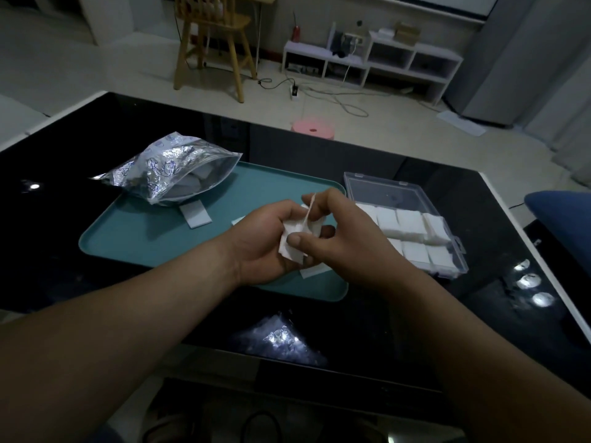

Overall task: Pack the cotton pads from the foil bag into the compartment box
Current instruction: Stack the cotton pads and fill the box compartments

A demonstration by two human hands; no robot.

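Over the teal tray, my left hand grips a small stack of white cotton pads. My right hand pinches the same stack, thumb on top, and one thin pad stands on edge between its fingers. The silver foil bag lies open on the tray's far left corner, with pads showing inside. A loose pad lies just in front of the bag. To the right of the tray stands the clear compartment box, lid open, and several of its compartments hold white pads.
The tray and box sit on a glossy black table that reflects lights. A blue cushion is at the right edge. Behind the table are a pink stool, a wooden chair and a low white shelf.
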